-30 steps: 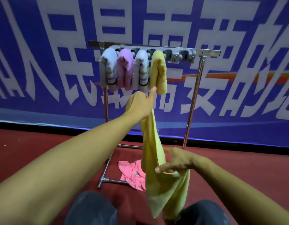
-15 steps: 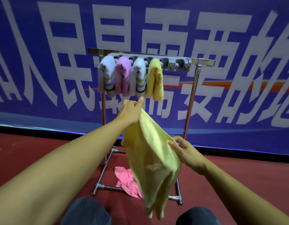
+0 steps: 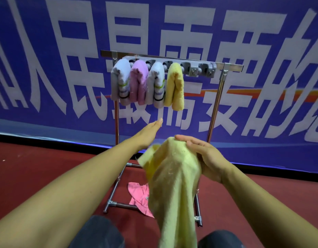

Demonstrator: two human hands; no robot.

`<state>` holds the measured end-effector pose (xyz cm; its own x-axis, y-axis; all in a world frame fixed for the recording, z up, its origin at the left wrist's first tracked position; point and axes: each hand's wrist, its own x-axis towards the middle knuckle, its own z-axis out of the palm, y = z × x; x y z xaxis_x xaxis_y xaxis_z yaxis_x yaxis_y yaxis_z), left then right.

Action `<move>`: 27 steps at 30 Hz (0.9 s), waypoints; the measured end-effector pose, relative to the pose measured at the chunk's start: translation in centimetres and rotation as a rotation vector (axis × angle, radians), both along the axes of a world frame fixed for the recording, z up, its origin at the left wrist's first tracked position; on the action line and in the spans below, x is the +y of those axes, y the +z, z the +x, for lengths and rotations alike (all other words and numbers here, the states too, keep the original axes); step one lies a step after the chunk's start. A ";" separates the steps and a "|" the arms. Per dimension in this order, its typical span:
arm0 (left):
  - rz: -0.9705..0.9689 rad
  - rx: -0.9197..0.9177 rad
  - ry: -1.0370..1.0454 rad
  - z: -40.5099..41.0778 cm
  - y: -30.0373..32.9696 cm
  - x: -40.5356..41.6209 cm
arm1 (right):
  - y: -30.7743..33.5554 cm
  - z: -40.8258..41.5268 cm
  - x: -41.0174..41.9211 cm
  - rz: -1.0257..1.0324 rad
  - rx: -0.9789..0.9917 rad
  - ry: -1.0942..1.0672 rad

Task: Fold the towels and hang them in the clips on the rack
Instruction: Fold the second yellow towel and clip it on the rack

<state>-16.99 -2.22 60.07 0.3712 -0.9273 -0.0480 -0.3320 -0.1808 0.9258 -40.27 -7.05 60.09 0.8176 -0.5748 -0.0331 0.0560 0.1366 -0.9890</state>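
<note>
Right hand point(image 3: 206, 158) grips the yellow towel point(image 3: 174, 187) by its top, cloth hanging down between the knees. Left hand point(image 3: 149, 135) is flat, fingers straight, holding nothing, below the rack point(image 3: 217, 102).

**A staged demo area, not a home**

A huge blue banner point(image 3: 47, 51) with white Chinese characters fills the upper frame as backdrop. Dark red floor point(image 3: 38, 167) runs below it, and a freestanding steel rack point(image 3: 215, 104) stands at centre against the banner.
</note>
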 end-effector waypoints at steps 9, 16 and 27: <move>0.152 0.369 0.277 1.0 -9.5 3.4 | 0.8 1.5 -0.1 -0.038 -0.053 -0.041; 0.206 0.972 0.258 -1.5 -14.1 5.0 | 2.6 2.7 0.4 -0.076 -0.126 -0.107; 0.461 1.111 0.195 -3.3 -14.9 4.8 | 2.7 2.9 -1.3 -0.130 -0.156 -0.259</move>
